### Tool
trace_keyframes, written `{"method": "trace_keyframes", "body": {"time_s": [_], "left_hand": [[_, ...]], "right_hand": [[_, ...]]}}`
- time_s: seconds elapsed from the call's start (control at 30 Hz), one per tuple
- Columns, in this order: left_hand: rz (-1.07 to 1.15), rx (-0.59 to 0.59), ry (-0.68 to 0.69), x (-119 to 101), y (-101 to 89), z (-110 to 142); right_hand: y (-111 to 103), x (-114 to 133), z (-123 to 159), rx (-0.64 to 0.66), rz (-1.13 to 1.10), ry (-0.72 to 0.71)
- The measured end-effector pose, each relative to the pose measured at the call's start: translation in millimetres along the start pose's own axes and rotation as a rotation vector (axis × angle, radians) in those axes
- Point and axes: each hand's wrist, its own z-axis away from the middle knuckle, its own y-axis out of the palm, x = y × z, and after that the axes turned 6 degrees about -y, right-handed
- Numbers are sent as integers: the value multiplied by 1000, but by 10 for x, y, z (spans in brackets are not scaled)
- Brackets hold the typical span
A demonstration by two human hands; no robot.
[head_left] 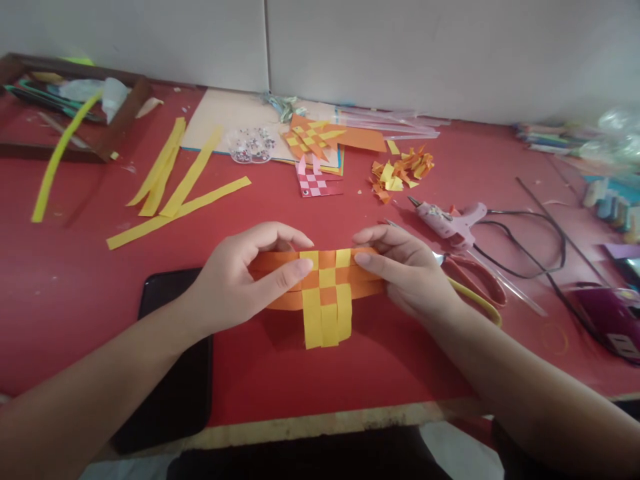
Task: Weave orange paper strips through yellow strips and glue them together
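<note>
one phone (183, 380) is lying left, at the near edge of the table (400, 380). the left hand (235, 277) and right hand (415, 273), palms facing inward, are each pinching one end of one weave (327, 277), which is running left to right over the table, three yellow tails (329, 327) pointing nearward. beyond, one glue gun (453, 225) and four yellow strips (194, 172) are lying.

Long yellow paper strips (195, 170) lie left of the woven orange-yellow paper (327, 277), a pink plastic glue gun (454, 225) right.
</note>
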Motion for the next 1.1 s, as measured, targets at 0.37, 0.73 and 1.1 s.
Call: {"method": "trace_keyframes", "body": {"time_s": [0.37,0.73,1.1], "left_hand": [[-39,32,14,4,15,-18],[92,-117,-33,37,53,-17],[42,-377,225,96,80,-8]], "right_hand": [[32,43,-1,7,-124,111],[27,-7,-2,-30,-140,48],[35,-106,80,-180,189,-310]]}}
